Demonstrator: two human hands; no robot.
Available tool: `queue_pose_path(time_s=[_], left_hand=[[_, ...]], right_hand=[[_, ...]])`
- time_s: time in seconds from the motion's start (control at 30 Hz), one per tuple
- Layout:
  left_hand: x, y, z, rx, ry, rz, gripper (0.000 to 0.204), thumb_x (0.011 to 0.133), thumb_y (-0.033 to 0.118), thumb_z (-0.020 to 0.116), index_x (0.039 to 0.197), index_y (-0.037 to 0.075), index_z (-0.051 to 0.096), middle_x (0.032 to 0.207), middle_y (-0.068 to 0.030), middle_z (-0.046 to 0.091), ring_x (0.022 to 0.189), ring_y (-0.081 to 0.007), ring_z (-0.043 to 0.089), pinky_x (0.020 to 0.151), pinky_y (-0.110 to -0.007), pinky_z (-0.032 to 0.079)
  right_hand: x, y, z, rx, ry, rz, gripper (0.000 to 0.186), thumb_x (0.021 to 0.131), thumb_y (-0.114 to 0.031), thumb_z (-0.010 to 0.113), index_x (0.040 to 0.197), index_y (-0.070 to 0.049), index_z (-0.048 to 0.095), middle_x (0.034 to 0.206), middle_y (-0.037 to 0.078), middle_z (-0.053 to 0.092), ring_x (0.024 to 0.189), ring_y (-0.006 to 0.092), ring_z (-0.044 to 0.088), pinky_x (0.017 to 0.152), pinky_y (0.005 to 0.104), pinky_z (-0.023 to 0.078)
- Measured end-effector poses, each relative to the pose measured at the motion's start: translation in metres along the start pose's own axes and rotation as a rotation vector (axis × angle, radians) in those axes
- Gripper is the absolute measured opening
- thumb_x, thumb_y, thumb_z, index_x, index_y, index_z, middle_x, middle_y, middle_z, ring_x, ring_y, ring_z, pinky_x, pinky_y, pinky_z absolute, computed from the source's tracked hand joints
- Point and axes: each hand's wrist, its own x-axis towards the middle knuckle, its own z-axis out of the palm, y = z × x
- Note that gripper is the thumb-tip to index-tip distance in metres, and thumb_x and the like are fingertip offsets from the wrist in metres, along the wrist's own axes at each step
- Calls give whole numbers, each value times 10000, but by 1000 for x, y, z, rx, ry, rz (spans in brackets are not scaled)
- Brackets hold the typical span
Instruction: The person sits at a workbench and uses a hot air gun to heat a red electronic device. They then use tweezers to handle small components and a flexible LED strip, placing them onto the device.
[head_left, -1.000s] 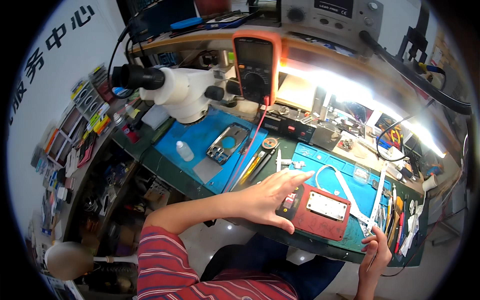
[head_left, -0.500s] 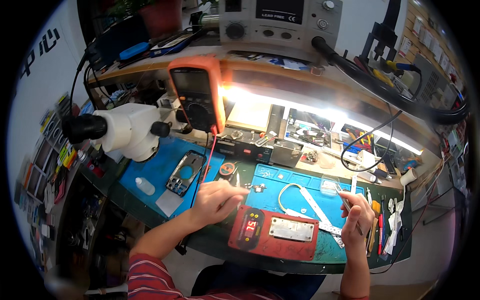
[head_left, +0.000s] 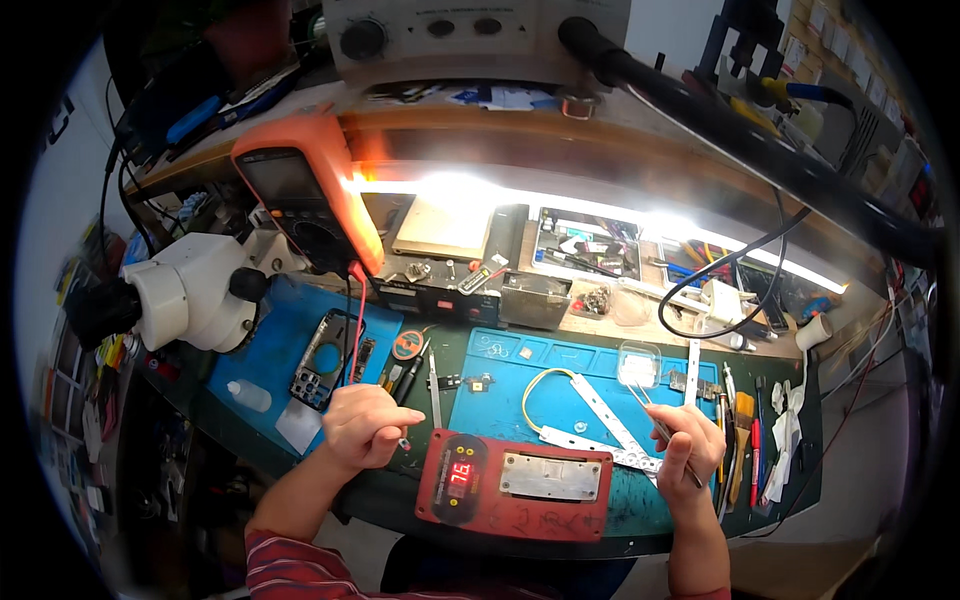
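Observation:
My right hand (head_left: 690, 445) grips metal tweezers (head_left: 661, 428), their tips slightly apart by a small clear plastic box (head_left: 638, 366). Curled with its fingers together, my left hand (head_left: 366, 428) hovers left of a red heating plate (head_left: 515, 490) with a lit red display and a metal top. A tiny object (head_left: 404, 443) shows just below its thumb; I cannot tell whether it is held. White perforated strips (head_left: 610, 415) with a yellow-white wire lie on the blue mat (head_left: 490, 400) between my hands. A small chip-like part (head_left: 478, 385) sits near the mat's left edge.
An orange multimeter (head_left: 305, 195) leans at the shelf, beside a white microscope (head_left: 185, 295). A phone frame (head_left: 325, 360) and white bottle (head_left: 249, 395) lie at left. Brushes and pens (head_left: 740, 440) line the right side. A thick black hose (head_left: 730, 150) crosses the upper right.
The view has shifted, so the bench appears turned and displaced leftward. My left hand has moved down and left, away from the small parts. My right hand keeps the tweezers near the clear box.

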Motion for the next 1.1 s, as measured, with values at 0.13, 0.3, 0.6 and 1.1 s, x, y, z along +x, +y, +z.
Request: queue_pose_path(time_s=[0.13, 0.3, 0.6, 1.1], left_hand=[[-2, 3, -6, 44, 7, -4, 385, 1093, 321, 547, 901, 39, 727, 586, 34, 593, 497, -131, 603, 468, -270, 458], [0, 6, -13, 104, 39, 38, 417, 1100, 340, 528, 872, 49, 721, 604, 37, 608, 499, -128, 597, 467, -273, 454], [-18, -8, -38, 191, 293, 93, 476, 1146, 396, 326, 1015, 29, 600, 570, -3, 574, 449, -140, 521, 426, -271, 404], [-17, -4, -42, 194, 317, 113, 452, 1142, 419, 316, 950, 63, 518, 552, 11, 505, 453, -137, 469, 449, -276, 376]], right_hand=[[0, -4, 1, -24, -23, -26, 418, 1080, -340, 529, 1002, 11, 740, 717, 104, 676, 585, 214, 638, 521, 320, 452], [5, -8, 1, -123, -34, -64, 160, 952, -151, 699, 1005, -6, 741, 752, 116, 693, 604, 246, 642, 538, 334, 456], [1, -8, -1, -195, -56, -44, 159, 965, -135, 674, 971, 4, 749, 714, 106, 665, 596, 239, 630, 546, 337, 450], [-2, -7, -1, -227, -30, 20, 192, 995, -114, 628, 928, 28, 736, 744, 135, 689, 602, 267, 637, 566, 363, 471]])
